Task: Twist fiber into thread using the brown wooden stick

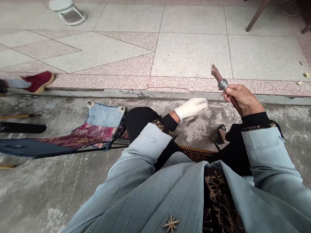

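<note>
My right hand [243, 98], bare, is wrapped round a short wooden stick [217, 73] that tilts up and to the left. Grey metal wire [223, 84] is wound in a thick coil about the stick, just above my fingers. A thin strand runs from this coil to my left hand [191, 107], which wears a white knitted glove. Its fingers are closed on the strand's end. Just below the glove shows a short brown piece of wood [192, 120]; whether it touches the glove I cannot tell.
A raised tiled step [189, 58] lies ahead of the concrete ground. To the left stands a folding chair [97, 129] with patterned fabric. Another person's red shoe [40, 81] rests at the step's edge. A white stool [68, 13] and a wooden furniture leg [257, 15] are farther back.
</note>
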The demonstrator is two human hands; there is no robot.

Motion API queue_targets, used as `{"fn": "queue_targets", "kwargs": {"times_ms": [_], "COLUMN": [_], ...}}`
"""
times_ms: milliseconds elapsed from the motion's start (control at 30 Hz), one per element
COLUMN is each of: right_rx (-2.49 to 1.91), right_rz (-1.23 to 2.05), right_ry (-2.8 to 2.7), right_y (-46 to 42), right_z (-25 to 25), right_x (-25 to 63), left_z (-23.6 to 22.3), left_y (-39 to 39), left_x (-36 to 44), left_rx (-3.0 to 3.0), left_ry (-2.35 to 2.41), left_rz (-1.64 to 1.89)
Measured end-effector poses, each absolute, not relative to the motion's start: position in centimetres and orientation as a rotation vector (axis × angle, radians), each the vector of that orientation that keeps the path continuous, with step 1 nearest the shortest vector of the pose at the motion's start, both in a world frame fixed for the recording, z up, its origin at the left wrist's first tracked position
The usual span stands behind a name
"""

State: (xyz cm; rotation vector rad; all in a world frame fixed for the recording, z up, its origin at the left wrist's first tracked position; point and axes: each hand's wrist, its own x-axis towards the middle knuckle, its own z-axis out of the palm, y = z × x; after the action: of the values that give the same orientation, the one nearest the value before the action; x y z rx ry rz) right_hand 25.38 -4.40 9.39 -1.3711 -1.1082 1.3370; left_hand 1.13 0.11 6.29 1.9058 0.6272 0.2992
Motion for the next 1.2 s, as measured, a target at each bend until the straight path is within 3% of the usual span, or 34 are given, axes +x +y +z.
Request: {"fn": "queue_targets", "kwargs": {"times_ms": [167, 400, 500, 600, 667, 900, 1067, 1200], "right_rx": [-1.598, -2.18, -2.028, -1.529, -1.296, -1.324, -1.601, -2.02], "right_rz": [1.172, 1.036, 1.469, 2.054, 2.144, 1.395, 1.233, 1.055], "right_ry": [-1.168, -1.882, -2.154, -2.193, -2.028, -1.179, -1.208, -1.55], "right_y": [-3.3, -3.2, -3.4, -4.2, -4.8, -5.1, -3.7, -3.3], "right_z": [7.7, 7.5, 7.6, 8.6, 9.8, 10.5, 8.1, 7.7], "right_x": [26.0, 25.6, 25.6, 25.5, 25.4, 25.2, 25.4, 25.1], "left_z": [6.7, 6.7, 6.6, 6.7, 6.7, 5.4, 6.4, 7.6], "left_y": [-0.1, -0.1, 0.3, 0.7, 0.8, 0.0, -0.4, -0.4], "left_x": [1.3, 1.2, 0.8, 0.4, 0.4, 1.3, 1.4, 1.2], "left_rx": [2.085, 2.153, 2.149, 2.095, 1.975, 1.592, 1.924, 2.064], "left_ry": [0.533, 0.508, 0.536, 0.524, 0.525, 0.539, 0.535, 0.473], "left_rz": [0.229, 0.157, 0.162, 0.198, 0.251, 0.33, 0.206, 0.117]}}
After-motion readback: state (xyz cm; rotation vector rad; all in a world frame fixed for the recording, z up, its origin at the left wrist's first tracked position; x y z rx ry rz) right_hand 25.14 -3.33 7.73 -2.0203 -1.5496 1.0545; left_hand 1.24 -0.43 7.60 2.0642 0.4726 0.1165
